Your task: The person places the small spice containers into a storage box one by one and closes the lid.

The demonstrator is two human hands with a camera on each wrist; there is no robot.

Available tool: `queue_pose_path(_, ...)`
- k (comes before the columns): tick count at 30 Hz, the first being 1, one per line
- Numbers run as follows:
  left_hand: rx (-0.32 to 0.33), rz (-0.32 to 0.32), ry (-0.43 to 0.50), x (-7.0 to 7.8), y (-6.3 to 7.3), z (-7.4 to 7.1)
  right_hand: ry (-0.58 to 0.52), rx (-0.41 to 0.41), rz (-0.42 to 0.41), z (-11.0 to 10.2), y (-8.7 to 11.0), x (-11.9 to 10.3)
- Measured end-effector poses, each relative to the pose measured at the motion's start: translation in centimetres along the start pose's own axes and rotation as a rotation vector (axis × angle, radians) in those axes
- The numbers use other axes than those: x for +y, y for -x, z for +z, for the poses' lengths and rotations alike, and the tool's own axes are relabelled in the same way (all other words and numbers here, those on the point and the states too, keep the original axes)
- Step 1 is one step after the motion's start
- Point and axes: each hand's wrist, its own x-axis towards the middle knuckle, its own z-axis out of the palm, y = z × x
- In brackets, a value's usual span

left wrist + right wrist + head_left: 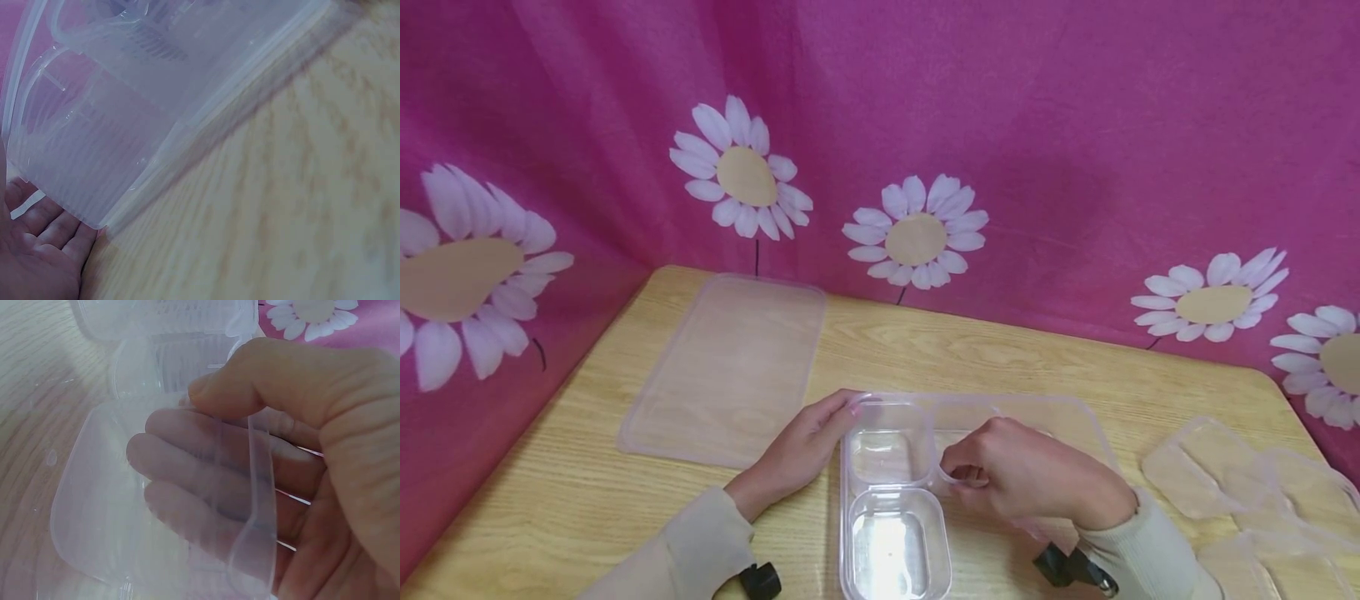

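A large clear plastic box (1093,421) stands on the table in the head view. My left hand (805,442) holds its far left corner; in the left wrist view, fingers lie against the outside of that corner. Along the box's left side sit two small clear containers, a far one (887,477) and a near one (942,542). My right hand (1022,471) is over the box, right of these. In the right wrist view it pinches the wall of another small clear container (87,506) between thumb and fingers. The hand and forearm partly hide that container in the head view.
A large flat clear lid (722,367) lies on the wooden table (542,492) at the left. Several small clear lids (1210,475) overlap at the right edge. A pink curtain (1060,150) with daisies stands behind and left of the table.
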Motion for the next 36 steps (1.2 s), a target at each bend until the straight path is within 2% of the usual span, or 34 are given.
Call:
queue_pose_path(14,0.008,0.002,-0.007,0.15,-0.12,0.02,0.01,0.004,-0.013,-0.21,0.02,-0.07)
queue_pose_path(21,0.016,-0.004,-0.005,0.13,-0.26,0.0,-0.042,-0.005,0.006,-0.4,-0.01,0.03)
queue_pose_path(36,0.016,-0.031,0.004,-0.13,-0.12,0.15,-0.078,0.077,0.047,-0.56,0.61,0.45)
